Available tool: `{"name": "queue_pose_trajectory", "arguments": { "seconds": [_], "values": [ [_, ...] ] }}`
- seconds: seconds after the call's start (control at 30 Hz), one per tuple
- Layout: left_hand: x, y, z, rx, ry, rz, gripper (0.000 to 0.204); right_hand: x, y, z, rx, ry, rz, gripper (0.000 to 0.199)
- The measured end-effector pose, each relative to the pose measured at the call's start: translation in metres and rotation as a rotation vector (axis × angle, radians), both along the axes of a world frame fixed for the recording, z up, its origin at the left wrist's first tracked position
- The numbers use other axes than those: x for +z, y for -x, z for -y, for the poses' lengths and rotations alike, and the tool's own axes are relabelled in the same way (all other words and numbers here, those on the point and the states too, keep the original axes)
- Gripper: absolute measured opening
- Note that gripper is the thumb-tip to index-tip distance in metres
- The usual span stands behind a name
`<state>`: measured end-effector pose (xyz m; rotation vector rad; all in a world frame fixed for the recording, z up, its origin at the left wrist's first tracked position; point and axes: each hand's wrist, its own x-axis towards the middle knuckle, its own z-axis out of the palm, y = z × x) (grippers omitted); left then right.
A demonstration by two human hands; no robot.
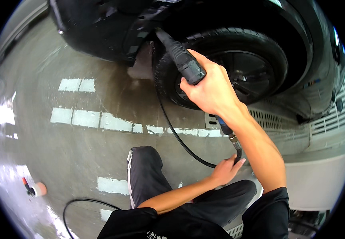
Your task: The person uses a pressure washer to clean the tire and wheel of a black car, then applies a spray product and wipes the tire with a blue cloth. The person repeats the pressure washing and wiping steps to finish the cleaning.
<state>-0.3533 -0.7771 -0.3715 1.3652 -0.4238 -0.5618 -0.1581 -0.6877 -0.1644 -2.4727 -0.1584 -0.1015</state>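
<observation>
My right hand (214,87) is wrapped round a black pressure washer gun (182,59) with a ribbed body. Its tip points up and left, at the black car's wheel arch beside the front edge of the tyre (164,75). Below my right wrist, a blue and black grip end leads to a metal coupling (233,139). My left hand (225,172) is closed on the black hose (184,144) just under that coupling. Whether water leaves the tip I cannot make out.
The dark wheel (240,69) sits within the car's body (100,32). My bent knees are close below. Wet grey floor (112,91) reflects light strips. A slotted drain grate (268,119) runs under the car. At lower left stands a small pinkish container (41,189) with a red and black top.
</observation>
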Motion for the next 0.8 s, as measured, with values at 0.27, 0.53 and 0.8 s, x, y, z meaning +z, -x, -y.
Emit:
{"name": "queue_pose_trajectory", "arguments": {
  "seconds": [0.27, 0.53, 0.8],
  "values": [
    [-0.045, 0.029, -0.001, -0.117, 0.193, 0.110, 0.033, -0.049, 0.030, 0.027, 0.101, -0.142, -0.339, 0.073],
    [-0.029, 0.044, -0.011, -0.407, 0.007, -0.112, 0.041, -0.068, 0.071, 0.040, 0.136, -0.081, -0.306, 0.082],
    [-0.046, 0.042, -0.020, -0.420, -0.057, -0.093, 0.039, -0.028, 0.097, 0.069, 0.095, -0.286, 0.334, 0.087]
  ]
}}
